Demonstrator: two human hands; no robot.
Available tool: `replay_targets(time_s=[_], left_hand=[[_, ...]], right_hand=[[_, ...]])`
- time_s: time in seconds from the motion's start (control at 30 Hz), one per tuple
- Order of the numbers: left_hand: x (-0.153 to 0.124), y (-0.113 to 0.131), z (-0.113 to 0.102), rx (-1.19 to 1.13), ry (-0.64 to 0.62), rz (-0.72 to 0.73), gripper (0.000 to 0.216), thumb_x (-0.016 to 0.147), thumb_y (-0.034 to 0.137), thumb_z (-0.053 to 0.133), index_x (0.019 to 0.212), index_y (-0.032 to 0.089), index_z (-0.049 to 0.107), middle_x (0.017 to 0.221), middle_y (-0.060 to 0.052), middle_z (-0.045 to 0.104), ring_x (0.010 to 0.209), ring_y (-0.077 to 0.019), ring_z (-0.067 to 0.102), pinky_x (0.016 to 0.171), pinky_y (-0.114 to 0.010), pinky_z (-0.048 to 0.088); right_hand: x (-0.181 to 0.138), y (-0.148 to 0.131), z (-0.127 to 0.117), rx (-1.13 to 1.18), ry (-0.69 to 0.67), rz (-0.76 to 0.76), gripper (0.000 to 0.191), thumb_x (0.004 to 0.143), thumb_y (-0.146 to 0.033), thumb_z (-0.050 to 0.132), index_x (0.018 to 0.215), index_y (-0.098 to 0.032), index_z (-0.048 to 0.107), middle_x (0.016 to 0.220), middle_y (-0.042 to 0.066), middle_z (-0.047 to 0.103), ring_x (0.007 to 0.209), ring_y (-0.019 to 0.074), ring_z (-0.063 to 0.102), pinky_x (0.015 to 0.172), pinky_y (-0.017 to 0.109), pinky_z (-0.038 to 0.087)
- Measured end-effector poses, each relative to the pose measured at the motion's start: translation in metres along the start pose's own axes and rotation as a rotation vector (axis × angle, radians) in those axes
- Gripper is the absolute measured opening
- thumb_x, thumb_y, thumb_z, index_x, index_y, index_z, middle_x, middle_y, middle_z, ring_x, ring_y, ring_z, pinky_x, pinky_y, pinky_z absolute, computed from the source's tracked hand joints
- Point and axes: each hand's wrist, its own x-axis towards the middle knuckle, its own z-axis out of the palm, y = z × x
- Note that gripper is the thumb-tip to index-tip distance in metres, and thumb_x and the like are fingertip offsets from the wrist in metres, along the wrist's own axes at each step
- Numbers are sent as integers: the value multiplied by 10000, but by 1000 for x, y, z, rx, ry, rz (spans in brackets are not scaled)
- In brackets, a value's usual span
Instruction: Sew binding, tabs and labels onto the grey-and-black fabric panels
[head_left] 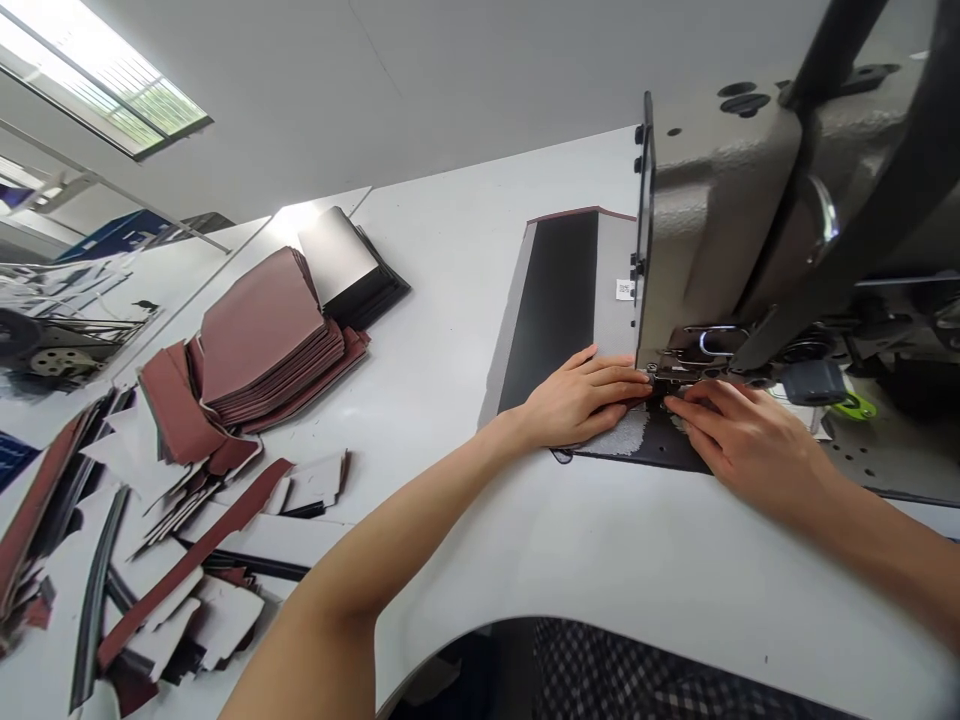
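A long panel (556, 290) with a black middle, grey sides and a thin maroon far edge lies under the sewing machine (712, 200). Flat on its near end rests my left hand (589, 402), fingers stretched toward the presser foot (660, 378). On the other side of the foot is my right hand (750, 435). Its fingers are bent and drawn together at the work beside the needle area; what they pinch is hidden. A small white label with a printed code (624, 289) sits on the panel's grey side, next to the machine head.
Left on the white table (442, 350) are a stack of maroon pieces (262, 330) and a black stack (352, 270). Maroon, black and white scraps (202, 590) spread across the near left. A bright green item (855, 405) lies behind my right hand, beneath the machine arm.
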Motion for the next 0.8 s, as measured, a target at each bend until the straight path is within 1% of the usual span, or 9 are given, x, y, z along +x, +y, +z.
replay_targets(time_s=[0.1, 0.2, 0.27, 0.33, 0.47, 0.6, 0.67, 0.73, 0.8], left_hand=[[-4, 24, 6, -32, 73, -156, 330, 1049, 286, 424, 1301, 252, 635, 1474, -17, 595, 1422, -213, 482, 1251, -460, 246], [-9, 54, 16, 11, 135, -319, 345, 1072, 363, 397, 1302, 251, 628, 1471, -20, 596, 1435, -226, 457, 1196, -463, 335], [-12, 67, 22, 82, 124, -314, 391, 1080, 388, 368, 1376, 253, 586, 1485, -27, 581, 1422, -243, 453, 1142, -454, 392], [-14, 73, 27, 140, 123, -275, 424, 1077, 408, 369, 1426, 250, 551, 1502, -38, 563, 1382, -256, 474, 1107, -445, 418], [-16, 70, 34, 155, 164, -271, 459, 1058, 465, 403, 1443, 252, 537, 1518, -43, 542, 1351, -277, 469, 1094, -454, 423], [-9, 70, 39, 134, 172, -273, 442, 1056, 452, 415, 1433, 257, 541, 1519, -35, 540, 1365, -282, 454, 1105, -475, 420], [-3, 66, 37, 110, 174, -273, 420, 1053, 451, 428, 1406, 265, 556, 1512, -35, 547, 1377, -274, 452, 1125, -479, 416], [-3, 50, 25, 55, 157, -229, 413, 1048, 461, 438, 1397, 273, 552, 1506, -45, 552, 1399, -253, 453, 1150, -457, 415], [-15, 20, 5, 5, 205, -235, 426, 1054, 461, 412, 1412, 265, 533, 1505, -67, 549, 1414, -227, 465, 1183, -423, 399]], right_hand=[[0, 1, -4, 17, -1, -18, 312, 999, -182, 469, 1180, -150, 720, 1071, 118, 703, 981, 259, 656, 827, 414, 519], [-1, 1, -6, 34, -7, -4, 323, 1010, -201, 463, 1214, -160, 710, 1112, 109, 710, 998, 254, 660, 868, 424, 523], [-2, 0, -5, 49, -8, 30, 336, 1013, -219, 455, 1228, -178, 709, 1126, 108, 709, 998, 257, 660, 887, 437, 529], [-2, -1, -3, 59, -2, 66, 349, 1012, -222, 444, 1239, -184, 707, 1120, 113, 707, 990, 263, 660, 885, 446, 536], [-2, -4, 0, 47, -7, 73, 359, 1009, -193, 433, 1257, -155, 690, 1104, 130, 695, 1003, 278, 653, 873, 445, 533], [-1, -3, 1, 29, -9, 50, 350, 1000, -177, 447, 1266, -131, 669, 1102, 134, 679, 1004, 291, 648, 929, 467, 515], [-2, -2, 1, 19, -19, 39, 352, 1000, -183, 441, 1276, -137, 655, 1097, 132, 671, 1010, 300, 644, 952, 482, 506], [-3, -1, -1, 29, -24, 22, 359, 1002, -193, 427, 1292, -151, 635, 1093, 133, 665, 1010, 307, 644, 958, 494, 504], [-4, -1, -4, 72, -15, 18, 372, 999, -206, 426, 1321, -188, 612, 1115, 129, 667, 1028, 314, 645, 952, 488, 510]])
